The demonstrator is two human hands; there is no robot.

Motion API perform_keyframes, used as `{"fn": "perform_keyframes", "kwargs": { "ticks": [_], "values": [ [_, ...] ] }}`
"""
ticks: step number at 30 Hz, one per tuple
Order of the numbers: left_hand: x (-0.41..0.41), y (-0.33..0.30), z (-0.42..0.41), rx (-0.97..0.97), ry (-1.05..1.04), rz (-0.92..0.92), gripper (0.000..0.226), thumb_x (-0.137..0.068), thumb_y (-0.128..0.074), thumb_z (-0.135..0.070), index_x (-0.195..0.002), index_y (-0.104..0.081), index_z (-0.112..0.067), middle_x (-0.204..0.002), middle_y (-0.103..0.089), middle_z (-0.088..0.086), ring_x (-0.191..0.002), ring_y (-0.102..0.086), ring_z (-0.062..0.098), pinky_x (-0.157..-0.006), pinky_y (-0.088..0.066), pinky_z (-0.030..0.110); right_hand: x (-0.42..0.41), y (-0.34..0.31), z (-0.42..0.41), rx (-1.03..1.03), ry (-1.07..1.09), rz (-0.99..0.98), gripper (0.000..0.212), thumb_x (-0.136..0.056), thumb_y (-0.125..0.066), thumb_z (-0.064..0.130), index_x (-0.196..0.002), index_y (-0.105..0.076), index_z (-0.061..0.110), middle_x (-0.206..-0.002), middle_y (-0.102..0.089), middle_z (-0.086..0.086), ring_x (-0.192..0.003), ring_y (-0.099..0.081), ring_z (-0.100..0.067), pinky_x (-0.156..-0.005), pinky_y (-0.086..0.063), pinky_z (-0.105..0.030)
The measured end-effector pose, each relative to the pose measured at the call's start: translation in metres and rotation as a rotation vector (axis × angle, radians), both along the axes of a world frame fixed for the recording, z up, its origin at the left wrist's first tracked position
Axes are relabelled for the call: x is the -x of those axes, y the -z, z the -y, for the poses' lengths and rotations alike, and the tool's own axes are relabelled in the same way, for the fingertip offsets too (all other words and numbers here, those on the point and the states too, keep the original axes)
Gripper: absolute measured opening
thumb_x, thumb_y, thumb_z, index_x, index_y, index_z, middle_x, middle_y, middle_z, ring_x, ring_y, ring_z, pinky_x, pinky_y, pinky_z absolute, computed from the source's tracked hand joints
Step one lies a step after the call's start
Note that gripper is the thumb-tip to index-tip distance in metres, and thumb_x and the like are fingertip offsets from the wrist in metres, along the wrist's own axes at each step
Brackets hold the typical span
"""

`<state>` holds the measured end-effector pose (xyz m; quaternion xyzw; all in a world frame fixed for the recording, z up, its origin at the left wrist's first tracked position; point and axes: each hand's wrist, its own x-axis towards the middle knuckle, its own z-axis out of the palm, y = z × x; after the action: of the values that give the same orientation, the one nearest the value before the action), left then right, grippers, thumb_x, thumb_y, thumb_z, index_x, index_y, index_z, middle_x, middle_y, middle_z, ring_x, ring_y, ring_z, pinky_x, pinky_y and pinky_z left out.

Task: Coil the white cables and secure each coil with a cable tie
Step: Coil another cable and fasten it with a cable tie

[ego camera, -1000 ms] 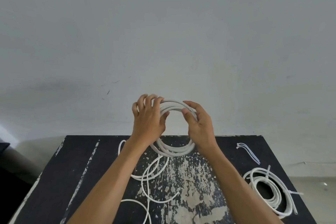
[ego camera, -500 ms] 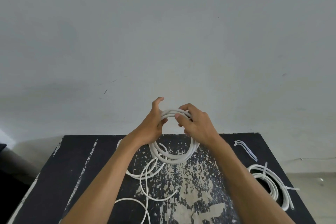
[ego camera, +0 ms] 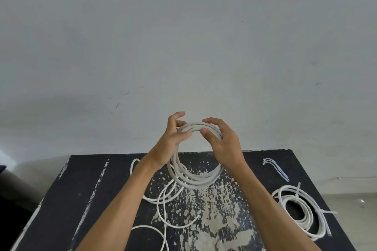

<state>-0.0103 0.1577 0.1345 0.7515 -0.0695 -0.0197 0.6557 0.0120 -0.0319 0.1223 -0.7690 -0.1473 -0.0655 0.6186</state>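
I hold a white cable coil (ego camera: 195, 179) upright above the far middle of the black table (ego camera: 85, 189). My left hand (ego camera: 173, 140) pinches the coil's top left, thumb in front and fingers behind. My right hand (ego camera: 222, 140) grips its top right. The loose white cable (ego camera: 163, 206) trails from the coil's lower left in loops across the table toward the near edge. A tied white cable coil (ego camera: 302, 210), bound with cable ties, lies at the right. Several spare cable ties (ego camera: 275, 169) lie at the far right.
The table's paint is worn pale in the middle (ego camera: 210, 220). A plain grey wall (ego camera: 183, 47) stands right behind the table's far edge. The floor drops away on both sides of the table.
Both hands have slid along the top of the coil, the left from gripping its side to pinching its top. More loops have gathered and the coil has dropped slightly toward the table.
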Motion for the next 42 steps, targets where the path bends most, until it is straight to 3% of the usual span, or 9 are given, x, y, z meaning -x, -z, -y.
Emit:
{"fn": "perform_keyframes", "kwargs": {
  "ticks": [3,6,10,15,19,25,31,37,42],
  "values": [
    [-0.001,-0.009,0.013,0.122,-0.092,-0.003,0.067,-0.091,-0.043,-0.061,-0.145,-0.03,-0.023,-0.123,-0.044,0.009,-0.116,-0.052,0.01,-0.108,-0.038,0.029,0.003,-0.003,-0.003,0.028,-0.081,0.017,0.021,-0.097,-0.068,0.04,-0.115,-0.063,0.051,-0.089,-0.073,0.009,-0.069,-0.061,-0.025,-0.06,-0.05,-0.032],
    [-0.004,-0.016,0.014,-0.02,-0.112,-0.025,0.121,-0.059,-0.029,-0.105,-0.152,-0.02,-0.028,-0.14,-0.04,0.006,-0.137,-0.04,0.016,-0.123,-0.025,0.043,0.004,-0.003,-0.009,0.052,-0.128,0.044,0.019,-0.098,-0.067,0.034,-0.114,-0.07,0.044,-0.1,-0.075,0.021,-0.083,-0.068,0.001,-0.075,-0.05,-0.015],
    [-0.003,-0.017,0.007,-0.178,-0.046,-0.038,0.103,-0.063,-0.023,-0.103,-0.147,-0.024,-0.043,-0.148,-0.037,0.001,-0.147,-0.027,0.022,-0.124,-0.019,0.05,0.004,-0.003,-0.011,0.095,-0.102,0.075,0.014,-0.096,-0.071,0.033,-0.107,-0.074,0.04,-0.101,-0.074,0.027,-0.096,-0.069,0.004,-0.083,-0.05,-0.012],
    [0.0,-0.019,-0.004,-0.177,0.122,-0.042,0.06,-0.085,-0.049,-0.074,-0.129,-0.051,-0.034,-0.121,-0.062,-0.005,-0.108,-0.058,-0.004,-0.097,-0.044,0.018,0.001,-0.003,-0.007,0.04,-0.035,0.022,0.007,-0.098,-0.066,0.039,-0.101,-0.066,0.046,-0.082,-0.072,0.016,-0.06,-0.057,-0.001,-0.055,-0.046,-0.022],
    [0.005,0.004,-0.018,-0.095,0.074,-0.044,0.049,-0.088,-0.077,-0.037,-0.132,-0.058,-0.03,-0.116,-0.069,0.003,-0.104,-0.067,0.015,-0.089,-0.056,0.03,0.002,0.001,-0.002,-0.021,0.038,-0.002,0.007,-0.102,-0.059,0.041,-0.104,-0.06,0.047,-0.078,-0.072,0.011,-0.047,-0.049,-0.002,-0.045,-0.038,-0.018],
    [0.013,0.03,-0.012,0.01,-0.061,-0.14,0.066,-0.084,-0.074,-0.041,-0.143,-0.047,-0.031,-0.124,-0.066,0.006,-0.107,-0.071,0.024,-0.093,-0.058,0.037,0.003,0.011,-0.001,-0.213,0.233,-0.056,0.004,-0.102,-0.054,0.044,-0.105,-0.056,0.044,-0.079,-0.063,0.005,-0.049,-0.046,0.002,-0.044,-0.036,-0.018],
    [0.007,0.046,0.028,0.282,-0.395,-0.067,0.033,-0.101,-0.061,-0.015,-0.127,-0.064,-0.036,-0.099,-0.073,0.0,-0.064,-0.062,0.015,-0.062,-0.056,0.031,0.007,0.027,-0.008,-0.309,0.244,-0.14,0.007,-0.106,-0.047,0.043,-0.113,-0.049,0.044,-0.087,-0.057,0.001,-0.06,-0.044,-0.011,-0.056,-0.041,-0.032],
    [-0.002,0.034,0.016,-0.182,-0.359,0.072,0.044,-0.104,-0.048,-0.002,-0.143,-0.053,-0.022,-0.121,-0.069,-0.004,-0.082,-0.064,0.017,-0.089,-0.056,0.039,-0.001,0.03,0.007,-0.117,0.111,-0.248,0.017,-0.106,-0.051,0.028,-0.113,-0.036,0.03,-0.103,-0.067,-0.009,-0.061,-0.064,-0.016,-0.058,-0.055,-0.037],
    [-0.011,0.019,0.01,-0.488,-0.175,0.235,0.051,-0.099,-0.05,0.008,-0.143,-0.054,-0.017,-0.126,-0.064,0.007,-0.111,-0.06,0.007,-0.092,-0.041,0.002,-0.013,0.017,0.01,0.452,0.036,0.031,0.07,-0.091,-0.072,0.037,-0.142,-0.024,0.036,-0.124,-0.055,-0.001,-0.103,-0.059,-0.018,-0.088,-0.049,-0.038]
  ]
}}
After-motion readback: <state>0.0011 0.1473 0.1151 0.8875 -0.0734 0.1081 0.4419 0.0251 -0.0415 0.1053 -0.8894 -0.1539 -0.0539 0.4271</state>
